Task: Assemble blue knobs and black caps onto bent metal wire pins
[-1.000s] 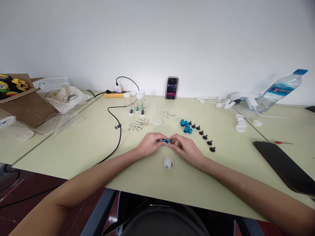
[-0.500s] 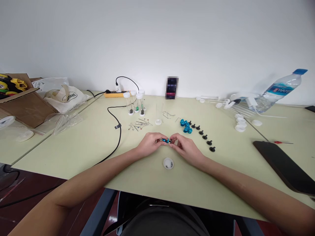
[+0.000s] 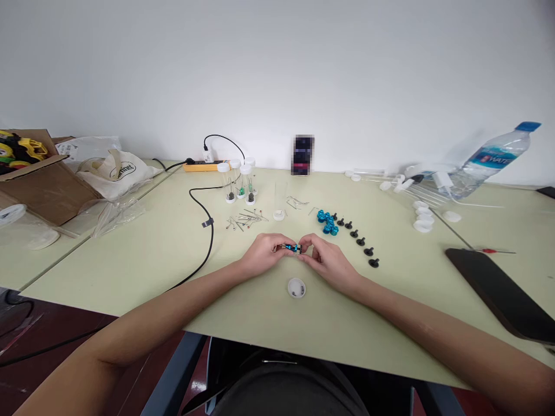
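Between my hands is a small blue metal part (image 3: 291, 248), lying sideways. My left hand (image 3: 263, 254) closes on its left end, where a thin silver piece shows beside the fingers. At its right end sits a black disc-shaped piece (image 3: 300, 249); my right hand (image 3: 326, 260) pinches it by the rim between thumb and fingers. Just below stands a white cap (image 3: 297, 288) with several tiny dark pieces inside. To the right, blue knobs (image 3: 328, 222) lie in a cluster beside a curved row of black disc-and-stem pieces (image 3: 361, 241).
Thin metal rods (image 3: 245, 219) and bent L-shaped keys (image 3: 296, 202) lie beyond my hands, around a clear tube (image 3: 280, 196). Capped tubes (image 3: 245, 185) stand by a power strip (image 3: 206, 166). At right are white caps (image 3: 424, 218), a water bottle (image 3: 489, 159) and a black phone-like slab (image 3: 498, 294).
My right fingers have shifted slightly on the black disc, more of which now shows. My left hand and everything on the table stay where they were.
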Action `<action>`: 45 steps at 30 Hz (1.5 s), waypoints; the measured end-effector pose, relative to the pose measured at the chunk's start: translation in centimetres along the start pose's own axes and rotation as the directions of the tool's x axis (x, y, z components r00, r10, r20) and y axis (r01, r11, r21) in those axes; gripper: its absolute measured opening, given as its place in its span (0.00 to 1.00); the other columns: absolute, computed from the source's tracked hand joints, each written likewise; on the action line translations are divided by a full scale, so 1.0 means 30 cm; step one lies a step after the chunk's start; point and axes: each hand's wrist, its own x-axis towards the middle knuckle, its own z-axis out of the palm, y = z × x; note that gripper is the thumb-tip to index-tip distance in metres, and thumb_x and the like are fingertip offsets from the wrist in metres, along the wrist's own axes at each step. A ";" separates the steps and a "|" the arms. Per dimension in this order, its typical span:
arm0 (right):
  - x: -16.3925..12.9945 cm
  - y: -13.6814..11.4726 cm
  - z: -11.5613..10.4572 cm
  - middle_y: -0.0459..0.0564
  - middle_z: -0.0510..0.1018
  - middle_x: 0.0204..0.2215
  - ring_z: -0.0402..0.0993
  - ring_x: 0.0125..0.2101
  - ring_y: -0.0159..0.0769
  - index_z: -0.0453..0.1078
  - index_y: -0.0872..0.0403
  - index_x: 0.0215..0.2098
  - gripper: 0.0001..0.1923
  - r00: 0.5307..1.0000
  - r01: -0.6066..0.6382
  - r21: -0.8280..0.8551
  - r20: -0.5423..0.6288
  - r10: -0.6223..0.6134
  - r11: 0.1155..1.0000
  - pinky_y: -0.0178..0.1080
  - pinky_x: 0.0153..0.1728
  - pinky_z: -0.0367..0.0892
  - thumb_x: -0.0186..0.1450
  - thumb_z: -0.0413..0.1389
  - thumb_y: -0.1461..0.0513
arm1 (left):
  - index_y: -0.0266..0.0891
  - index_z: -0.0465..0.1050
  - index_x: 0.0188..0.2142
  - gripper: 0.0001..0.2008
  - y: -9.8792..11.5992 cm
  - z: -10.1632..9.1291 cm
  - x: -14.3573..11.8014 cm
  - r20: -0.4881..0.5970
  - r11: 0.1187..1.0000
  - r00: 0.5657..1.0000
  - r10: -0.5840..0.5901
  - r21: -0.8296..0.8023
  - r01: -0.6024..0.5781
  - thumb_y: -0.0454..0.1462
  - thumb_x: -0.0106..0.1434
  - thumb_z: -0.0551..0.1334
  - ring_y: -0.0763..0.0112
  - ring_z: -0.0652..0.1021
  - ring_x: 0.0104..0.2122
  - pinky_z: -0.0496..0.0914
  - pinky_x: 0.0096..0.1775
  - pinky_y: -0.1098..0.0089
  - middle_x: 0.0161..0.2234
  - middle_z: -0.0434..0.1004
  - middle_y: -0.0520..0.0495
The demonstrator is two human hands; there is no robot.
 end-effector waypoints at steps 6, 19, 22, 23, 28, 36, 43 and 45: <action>-0.001 -0.005 -0.003 0.43 0.76 0.38 0.68 0.25 0.31 0.60 0.48 0.46 0.09 1.000 -0.013 -0.005 -0.001 0.013 1.000 0.37 0.29 0.62 0.69 0.50 0.55 | 0.40 0.79 0.40 0.08 0.000 0.000 0.000 -0.004 1.000 1.000 0.000 0.001 0.000 0.33 0.61 0.62 0.75 0.75 0.30 0.68 0.35 0.74 0.37 0.82 0.51; -0.001 -0.008 -0.004 0.43 0.75 0.37 0.67 0.26 0.31 0.61 0.48 0.43 0.07 1.000 0.000 -0.023 0.007 0.000 1.000 0.37 0.29 0.62 0.70 0.49 0.55 | 0.40 0.79 0.40 0.08 -0.001 0.001 0.000 -0.006 1.000 1.000 0.002 -0.001 -0.002 0.33 0.61 0.62 0.75 0.74 0.30 0.68 0.35 0.74 0.37 0.82 0.51; 0.000 -0.009 -0.005 0.43 0.76 0.37 0.67 0.26 0.32 0.62 0.48 0.43 0.09 1.000 -0.010 -0.029 -0.006 0.010 1.000 0.37 0.29 0.61 0.71 0.47 0.53 | 0.40 0.79 0.40 0.08 0.000 0.000 0.000 -0.003 1.000 1.000 0.005 -0.003 -0.005 0.33 0.61 0.62 0.75 0.75 0.30 0.68 0.34 0.74 0.37 0.82 0.51; 0.001 -0.009 -0.005 0.43 0.76 0.37 0.67 0.26 0.31 0.61 0.48 0.44 0.09 1.000 -0.014 -0.019 -0.003 0.014 1.000 0.37 0.29 0.61 0.70 0.48 0.53 | 0.40 0.79 0.40 0.08 0.000 0.000 0.000 -0.004 1.000 1.000 0.005 -0.002 -0.005 0.33 0.61 0.62 0.75 0.75 0.30 0.68 0.35 0.74 0.37 0.82 0.51; 0.002 -0.005 -0.001 0.42 0.76 0.37 0.67 0.25 0.30 0.61 0.48 0.43 0.07 1.000 -0.004 -0.026 0.007 0.004 1.000 0.37 0.29 0.62 0.69 0.50 0.56 | 0.41 0.79 0.40 0.08 -0.003 0.001 0.000 -0.006 1.000 1.000 0.002 0.001 -0.002 0.33 0.61 0.62 0.74 0.75 0.30 0.69 0.35 0.73 0.38 0.82 0.51; 0.002 0.001 0.001 0.42 0.76 0.37 0.68 0.25 0.31 0.60 0.48 0.46 0.08 1.000 -0.007 -0.020 0.010 0.007 1.000 0.36 0.28 0.62 0.68 0.51 0.58 | 0.41 0.79 0.40 0.08 0.001 -0.001 0.000 -0.002 1.000 1.000 -0.004 0.004 0.004 0.34 0.61 0.62 0.74 0.76 0.30 0.69 0.35 0.73 0.38 0.82 0.51; 0.003 0.003 0.001 0.42 0.76 0.36 0.69 0.26 0.31 0.60 0.48 0.46 0.10 1.000 -0.016 -0.024 0.008 0.016 1.000 0.37 0.29 0.63 0.68 0.51 0.56 | 0.41 0.79 0.40 0.08 -0.001 0.000 0.001 -0.001 1.000 1.000 -0.009 0.001 0.009 0.34 0.61 0.63 0.74 0.75 0.30 0.69 0.36 0.73 0.38 0.82 0.51; 0.003 0.002 0.002 0.43 0.76 0.36 0.70 0.26 0.32 0.60 0.48 0.46 0.09 1.000 -0.008 -0.025 0.010 0.008 1.000 0.37 0.29 0.63 0.68 0.51 0.56 | 0.41 0.79 0.40 0.08 -0.001 0.000 0.000 0.000 1.000 1.000 -0.010 0.002 0.010 0.34 0.61 0.63 0.74 0.75 0.30 0.69 0.36 0.73 0.38 0.82 0.51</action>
